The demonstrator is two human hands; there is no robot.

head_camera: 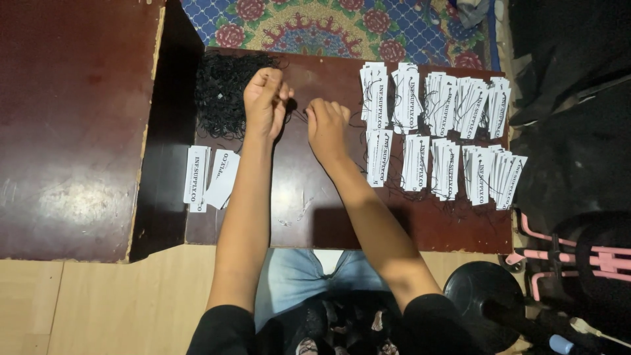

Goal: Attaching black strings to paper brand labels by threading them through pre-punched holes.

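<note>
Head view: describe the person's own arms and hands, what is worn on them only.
Both forearms are bare from the elbows down, with black sleeves ending near the elbows. The left hand and right hand are bare: no gloves; no rings, watch or bracelets can be made out.

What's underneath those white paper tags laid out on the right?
The white tags lie in overlapping stacks on a dark wooden table, with thin black strings trailing beneath them. How many tags each stack hides cannot be seen.
</note>
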